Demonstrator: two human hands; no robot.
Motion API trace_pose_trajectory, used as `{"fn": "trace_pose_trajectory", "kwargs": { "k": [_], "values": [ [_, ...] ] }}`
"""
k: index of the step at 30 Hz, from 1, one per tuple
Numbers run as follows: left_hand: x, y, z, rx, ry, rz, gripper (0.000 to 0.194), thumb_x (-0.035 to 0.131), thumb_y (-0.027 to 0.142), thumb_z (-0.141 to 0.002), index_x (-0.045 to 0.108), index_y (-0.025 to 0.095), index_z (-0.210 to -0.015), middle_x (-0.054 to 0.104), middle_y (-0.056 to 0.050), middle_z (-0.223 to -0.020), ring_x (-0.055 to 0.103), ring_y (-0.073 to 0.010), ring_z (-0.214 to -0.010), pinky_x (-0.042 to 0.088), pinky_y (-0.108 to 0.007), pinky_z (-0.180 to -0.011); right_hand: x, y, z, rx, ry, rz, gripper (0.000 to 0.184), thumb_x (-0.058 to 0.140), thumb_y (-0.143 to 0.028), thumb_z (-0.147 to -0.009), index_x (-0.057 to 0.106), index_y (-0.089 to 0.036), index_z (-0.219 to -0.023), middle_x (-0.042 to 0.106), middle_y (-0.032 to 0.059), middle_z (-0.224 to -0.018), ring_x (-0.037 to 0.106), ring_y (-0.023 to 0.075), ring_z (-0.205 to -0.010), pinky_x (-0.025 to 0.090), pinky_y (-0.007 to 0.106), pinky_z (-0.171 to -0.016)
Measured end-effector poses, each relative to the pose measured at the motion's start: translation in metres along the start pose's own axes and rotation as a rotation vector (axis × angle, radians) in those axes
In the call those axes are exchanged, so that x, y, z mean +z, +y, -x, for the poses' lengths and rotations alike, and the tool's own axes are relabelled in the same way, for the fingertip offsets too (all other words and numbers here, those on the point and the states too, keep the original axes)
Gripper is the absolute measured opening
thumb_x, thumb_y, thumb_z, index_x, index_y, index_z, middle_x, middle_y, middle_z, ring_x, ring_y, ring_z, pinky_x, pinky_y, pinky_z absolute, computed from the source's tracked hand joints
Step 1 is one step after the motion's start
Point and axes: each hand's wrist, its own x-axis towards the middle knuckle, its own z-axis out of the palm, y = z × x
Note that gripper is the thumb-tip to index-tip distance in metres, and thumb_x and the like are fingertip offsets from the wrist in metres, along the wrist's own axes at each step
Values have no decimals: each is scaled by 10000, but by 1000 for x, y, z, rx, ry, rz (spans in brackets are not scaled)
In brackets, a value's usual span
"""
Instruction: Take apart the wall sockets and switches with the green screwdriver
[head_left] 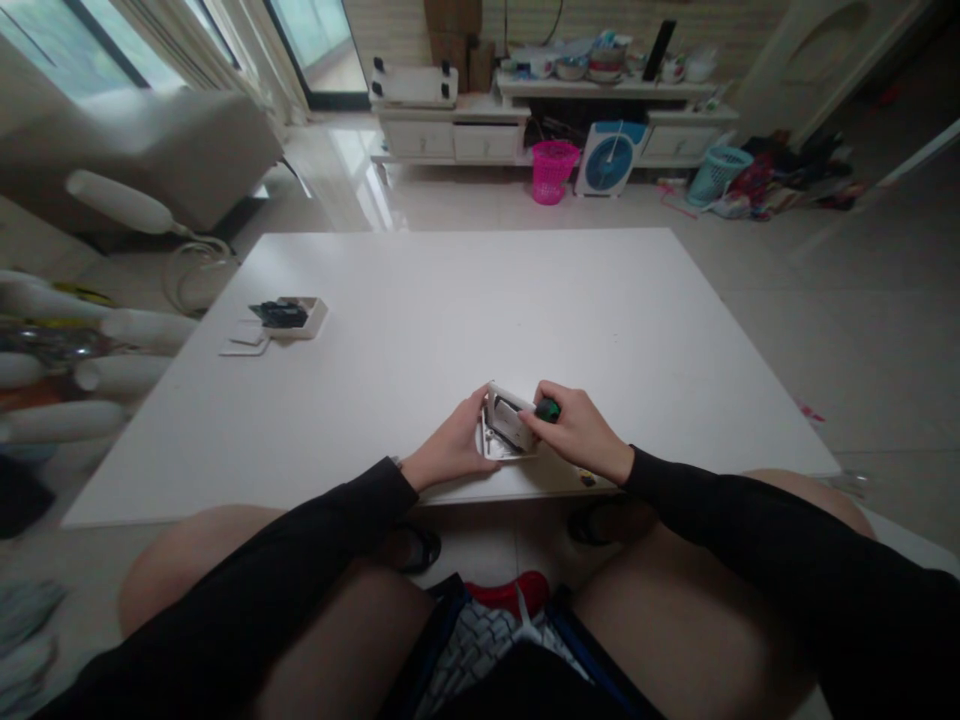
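A small white wall-socket unit (504, 428) lies near the front edge of the white table (465, 310), its cover tilted up. My left hand (450, 447) grips its left side with fingers curled around it. My right hand (571, 430) is closed around a screwdriver with a green-and-black handle (548, 409), whose tip points down into the socket. Both arms wear black sleeves.
At the table's left lie another white socket box with dark parts (291, 316) and a flat white plate (246, 342). Beyond the table are a pink basket (553, 170), a blue fan (609, 158), a teal basket (717, 174) and a low cabinet. A sofa stands at left.
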Motion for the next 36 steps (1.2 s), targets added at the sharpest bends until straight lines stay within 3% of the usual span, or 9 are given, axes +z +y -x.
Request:
{"fn": "trace_pose_trajectory", "kwargs": {
  "k": [5, 8, 11, 16, 21, 27, 30, 36],
  "values": [
    [-1, 5, -2, -33, 25, 116, 1335, 902, 208, -644, 52, 274, -1672, 550, -175, -1432, 673, -310, -1194, 557, -527, -1053, 7, 8, -2, -18, -21, 85, 269, 663, -296, -893, 491, -228, -699, 517, -36, -637, 482, 149, -613, 310, 282, -609],
    [-6, 5, -3, -43, 55, 84, 1318, 910, 218, -640, 91, 286, -1671, 579, -149, -1362, 673, -304, -1168, 566, -512, -1023, 5, 12, -5, -102, 32, 89, 161, 706, -283, -868, 572, -215, -809, 612, 9, -804, 566, 181, -744, 398, 295, -696],
    [-12, 6, -5, -49, 102, 45, 1269, 923, 248, -626, 178, 283, -1653, 593, -139, -1324, 673, -301, -1141, 559, -518, -1018, 0, 13, -9, -147, 88, 52, 172, 715, -297, -869, 605, -208, -966, 647, 43, -935, 608, 208, -842, 454, 324, -771],
    [-24, 14, -11, -108, 149, 86, 1204, 927, 266, -611, 249, 232, -1605, 611, -140, -1275, 693, -275, -1062, 579, -469, -952, -13, 11, -13, -131, 129, 46, 139, 683, -312, -881, 608, -221, -954, 662, 42, -912, 623, 216, -830, 478, 350, -784],
    [-43, 10, -16, -147, 200, 73, 1167, 917, 248, -599, 276, 221, -1574, 608, -137, -1252, 664, -285, -1124, 573, -458, -950, -21, 9, -13, -108, 125, 51, 131, 672, -320, -872, 613, -222, -937, 681, 46, -930, 633, 216, -839, 483, 360, -801],
    [-79, -1, -15, -132, 290, -19, 1174, 932, 257, -569, 318, 240, -1570, 585, -144, -1320, 618, -280, -1157, 563, -450, -960, -22, 6, -11, -136, 82, 73, 89, 642, -283, -878, 607, -215, -923, 683, 56, -935, 623, 217, -844, 480, 362, -799],
    [-101, -4, -10, -188, 345, -86, 1183, 928, 270, -572, 318, 252, -1585, 597, -127, -1307, 616, -270, -1148, 561, -431, -947, -24, 3, -8, -154, 47, 84, 71, 620, -267, -887, 604, -213, -931, 685, 56, -931, 620, 215, -823, 480, 362, -780],
    [-165, -26, 14, -330, 463, -137, 1151, 938, 295, -514, 406, 193, -1529, 636, -134, -1250, 648, -259, -1060, 584, -408, -875, -33, 0, -2, -198, 26, 97, 75, 606, -295, -906, 606, -221, -917, 672, 39, -869, 607, 207, -751, 472, 356, -720]
  ]
}}
